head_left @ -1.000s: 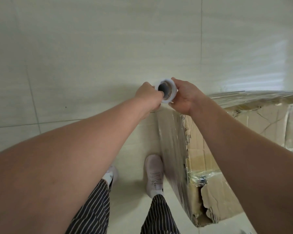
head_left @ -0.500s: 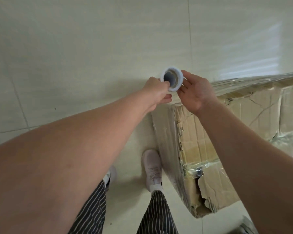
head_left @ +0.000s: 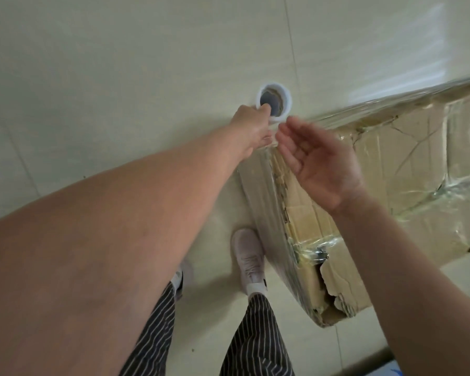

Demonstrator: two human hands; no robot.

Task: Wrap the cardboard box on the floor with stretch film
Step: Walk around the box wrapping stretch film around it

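Torn brown cardboard box (head_left: 407,169) partly film-covered, more passes likely needed. Left hand (head_left: 251,128) fingers grasp white stretch-film roll (head_left: 287,100) — right hand (head_left: 319,161) released.

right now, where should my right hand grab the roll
Take the roll at its right rim, from the right, thumb in the core, fingers outside. Its open end faces you; the left hand holds its left side; the right hand is open beside it.

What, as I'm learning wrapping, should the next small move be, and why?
Probably bring the open right hand onto the white stretch-film roll: only the left hand grips it past the corner of the torn brown cardboard box, where film must turn.
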